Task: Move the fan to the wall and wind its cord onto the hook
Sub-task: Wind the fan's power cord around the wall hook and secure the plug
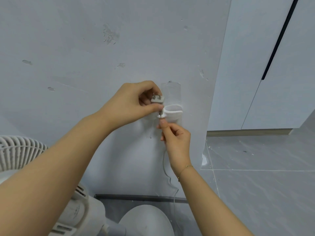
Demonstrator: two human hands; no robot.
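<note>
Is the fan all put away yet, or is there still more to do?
Nearly. The white standing fan already sits by the grey wall. The left hand grips the white plug while the right hand pinches the thin grey cord at the white plastic wall hook. Loose cord still hangs, unwound.
</note>
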